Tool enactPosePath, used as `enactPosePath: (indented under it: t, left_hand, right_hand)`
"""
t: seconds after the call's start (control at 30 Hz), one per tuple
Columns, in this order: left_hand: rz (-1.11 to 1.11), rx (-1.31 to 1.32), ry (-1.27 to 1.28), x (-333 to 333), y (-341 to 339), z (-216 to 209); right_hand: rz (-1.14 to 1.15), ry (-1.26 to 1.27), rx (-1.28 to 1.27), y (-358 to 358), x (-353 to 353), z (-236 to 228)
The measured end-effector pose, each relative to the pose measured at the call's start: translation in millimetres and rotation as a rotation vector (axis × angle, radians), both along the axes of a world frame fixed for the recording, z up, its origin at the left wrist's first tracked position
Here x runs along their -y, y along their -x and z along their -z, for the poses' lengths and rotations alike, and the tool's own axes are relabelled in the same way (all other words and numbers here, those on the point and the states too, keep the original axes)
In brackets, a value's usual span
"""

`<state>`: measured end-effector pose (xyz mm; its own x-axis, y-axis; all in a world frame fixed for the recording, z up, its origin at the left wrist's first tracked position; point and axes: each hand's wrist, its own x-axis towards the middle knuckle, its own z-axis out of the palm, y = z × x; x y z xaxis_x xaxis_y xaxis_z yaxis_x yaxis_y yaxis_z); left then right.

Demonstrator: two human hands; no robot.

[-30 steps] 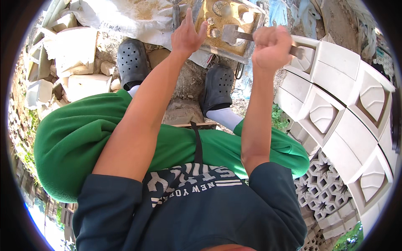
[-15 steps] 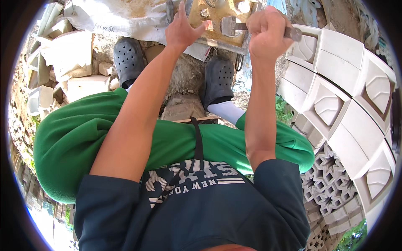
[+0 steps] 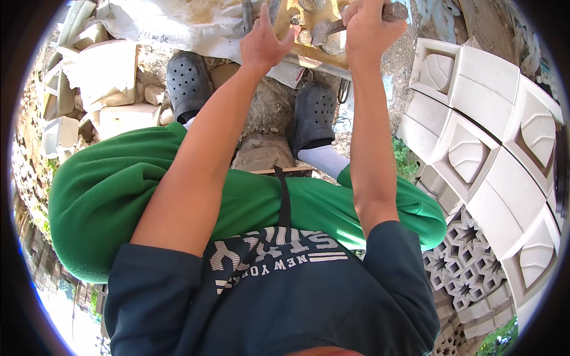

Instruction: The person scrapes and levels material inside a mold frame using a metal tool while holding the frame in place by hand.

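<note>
My right hand (image 3: 369, 32) is closed around the handle of a flat-bladed scraper (image 3: 322, 33). The tool's broad grey end points left and rests at or just above a tan slab-like mould (image 3: 317, 60), while its butt sticks out to the right of my fist. Round pale knobs or recesses dot the mould, which runs past the top edge of the picture. My left hand (image 3: 263, 46) is over the mould's left edge, index finger stretched forward and thumb spread, with nothing visible in it.
A white plastic sheet (image 3: 178, 29) lies left of the mould. Pale block pieces (image 3: 107, 74) are heaped at the left. Stacked white relief blocks (image 3: 484, 77) stand on the right, with star-patterned lattice blocks (image 3: 466, 258) nearer. My clogs (image 3: 314, 113) are on rough ground below the mould.
My right hand has moved slightly forward with the scraper, whose handle now slants more. The left hand has shifted a little right. The view has tilted slightly.
</note>
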<state>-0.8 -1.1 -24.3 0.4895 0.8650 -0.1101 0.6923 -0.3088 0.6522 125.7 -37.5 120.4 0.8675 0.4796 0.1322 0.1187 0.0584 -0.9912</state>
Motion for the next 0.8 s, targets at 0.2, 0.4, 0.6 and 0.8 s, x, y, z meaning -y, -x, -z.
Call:
enactPosePath:
  t: [0.2, 0.4, 0.6, 0.8]
  left_hand:
    - [-0.02, 0.003, 0.037, 0, -4, -15]
    - [-0.029, 0.001, 0.055, -6, 4, -6]
    - [-0.015, 0.015, 0.053, -1, -3, -7]
    - [-0.042, 0.005, -0.006, -3, -3, -3]
  right_hand:
    - [0.107, -0.25, -0.017, -32, -7, -31]
    - [0.267, 0.022, 0.215, -54, -26, 15]
    - [0.634, 0.074, 0.269, -58, -31, 21]
    - [0.393, -0.233, -0.194, -43, -13, -16]
